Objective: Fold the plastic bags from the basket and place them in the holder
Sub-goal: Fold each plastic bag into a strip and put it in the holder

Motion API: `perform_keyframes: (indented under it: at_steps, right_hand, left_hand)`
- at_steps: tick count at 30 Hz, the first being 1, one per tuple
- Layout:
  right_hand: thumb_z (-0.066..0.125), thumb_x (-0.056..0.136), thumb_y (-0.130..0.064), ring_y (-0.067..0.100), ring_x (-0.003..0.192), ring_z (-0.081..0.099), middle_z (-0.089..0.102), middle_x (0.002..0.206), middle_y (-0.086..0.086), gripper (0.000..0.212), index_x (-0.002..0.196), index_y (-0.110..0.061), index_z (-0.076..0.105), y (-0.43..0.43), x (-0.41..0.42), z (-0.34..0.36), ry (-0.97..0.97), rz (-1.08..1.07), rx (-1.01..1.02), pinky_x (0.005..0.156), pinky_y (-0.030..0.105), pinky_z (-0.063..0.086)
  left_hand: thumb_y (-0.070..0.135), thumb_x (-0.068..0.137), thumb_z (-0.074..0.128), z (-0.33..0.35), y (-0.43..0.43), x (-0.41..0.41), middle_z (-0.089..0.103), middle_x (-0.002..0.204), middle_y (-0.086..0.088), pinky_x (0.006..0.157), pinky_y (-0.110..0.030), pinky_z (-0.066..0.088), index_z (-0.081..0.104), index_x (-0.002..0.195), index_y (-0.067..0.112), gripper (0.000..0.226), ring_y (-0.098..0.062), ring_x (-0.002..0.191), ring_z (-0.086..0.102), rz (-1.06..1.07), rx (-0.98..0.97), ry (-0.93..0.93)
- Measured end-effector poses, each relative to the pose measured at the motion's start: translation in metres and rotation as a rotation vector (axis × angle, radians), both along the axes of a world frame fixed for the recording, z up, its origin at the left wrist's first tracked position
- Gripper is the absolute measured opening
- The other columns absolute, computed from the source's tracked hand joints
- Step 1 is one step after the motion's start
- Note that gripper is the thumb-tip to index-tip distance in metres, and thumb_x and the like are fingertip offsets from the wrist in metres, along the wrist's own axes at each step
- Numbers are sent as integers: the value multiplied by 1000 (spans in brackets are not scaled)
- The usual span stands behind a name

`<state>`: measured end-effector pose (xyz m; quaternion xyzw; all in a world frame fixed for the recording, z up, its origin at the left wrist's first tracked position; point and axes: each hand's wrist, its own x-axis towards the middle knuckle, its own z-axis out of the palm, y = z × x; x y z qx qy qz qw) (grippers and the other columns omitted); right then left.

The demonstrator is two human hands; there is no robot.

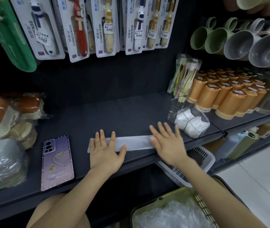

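A clear plastic bag (136, 143), folded into a long narrow strip, lies flat near the front edge of the dark shelf (114, 116). My left hand (106, 150) presses flat on the strip's left end with straight fingers. My right hand (167, 142) lies flat over the strip's right end, fingers spread. A clear holder (188, 119) with folded white bags inside stands tilted on the shelf to the right. Below at the bottom right, a yellow-green basket (149, 208) holds a heap of crumpled clear bags (172, 214).
A purple phone (57, 162) lies on the shelf left of my hands. Wrapped goods (4, 125) are piled at the far left. Orange cups (226, 96) and toothbrush packs (182, 78) stand right. A white basket (195, 165) sits under the shelf. Carded toothbrushes (104, 25) hang above.
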<state>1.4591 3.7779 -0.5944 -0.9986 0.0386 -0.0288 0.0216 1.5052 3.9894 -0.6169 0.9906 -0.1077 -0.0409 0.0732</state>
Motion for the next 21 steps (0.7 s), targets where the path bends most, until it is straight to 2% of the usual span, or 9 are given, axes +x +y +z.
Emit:
perform_keyframes:
  at_steps: [2, 5, 9, 12, 14, 16, 17, 19, 21]
  right_hand:
    - [-34, 71, -63, 24, 149, 5, 13, 161, 4, 100, 153, -33, 15, 33, 5, 0, 7, 101, 22, 115, 48, -12]
    - [-26, 69, -60, 20, 149, -3, 5, 163, 0, 94, 153, -35, 8, 52, 8, -13, 103, 188, 36, 115, 49, -14]
    - [-41, 58, -68, 15, 149, -6, 2, 162, -8, 108, 153, -38, 2, 7, 0, -19, 102, 68, 48, 117, 50, -9]
    - [-42, 58, -72, 16, 149, -1, 8, 162, -7, 115, 153, -35, 10, -16, -7, -14, 111, 3, 57, 117, 48, -8]
    - [-19, 80, -65, 22, 147, 17, 25, 158, 1, 93, 151, -25, 27, -20, -3, -6, -8, -43, 77, 118, 47, 0]
    - [20, 95, -45, 27, 138, 35, 43, 149, 5, 61, 145, -16, 42, -23, 3, 2, -132, -72, 59, 117, 44, 11]
    - [36, 95, -36, 28, 134, 40, 49, 144, 5, 52, 142, -15, 46, -25, 5, 6, -122, -89, 40, 115, 43, 16]
    - [52, 91, -35, 27, 127, 43, 55, 133, 3, 45, 134, -20, 54, -28, 3, 14, -16, -155, 36, 109, 38, 25]
    - [58, 88, -43, 25, 121, 47, 61, 119, 0, 35, 117, -25, 64, -31, -4, 19, 49, -219, 100, 101, 34, 32]
  left_hand:
    - [63, 95, 13, 0, 0, -1, -13, 160, -17, 120, -41, -10, -3, 154, 27, 71, -28, 148, -13, -1, -9, 4]
    - [62, 96, 15, 0, 1, -1, -12, 160, -17, 120, -42, -9, -2, 155, 26, 72, -28, 148, -13, -9, -24, -2]
    - [61, 96, 15, -1, 2, 0, -13, 160, -17, 120, -42, -9, -4, 154, 26, 70, -29, 148, -14, -16, -18, -8]
    - [61, 96, 14, -2, 2, 0, -14, 160, -17, 120, -42, -10, -4, 154, 26, 70, -29, 148, -14, -23, -14, -11]
    - [61, 96, 14, -2, 3, 0, -13, 160, -17, 120, -42, -10, -3, 154, 26, 70, -29, 148, -15, -29, -20, -11]
    - [64, 94, 11, -3, 3, 2, -13, 160, -17, 120, -41, -10, -1, 155, 27, 72, -28, 148, -14, -46, -22, -11]
    - [68, 89, 6, -3, 4, 3, -12, 160, -15, 120, -40, -10, -1, 154, 28, 77, -27, 148, -14, -68, -29, -7]
    - [72, 84, 2, -1, 8, 8, -10, 161, -13, 119, -37, -11, -3, 154, 30, 82, -25, 148, -14, -130, -51, 1]
    - [66, 94, 21, 3, 12, 17, -6, 162, -10, 120, -34, -9, -7, 153, 29, 76, -23, 149, -11, -187, -105, 9]
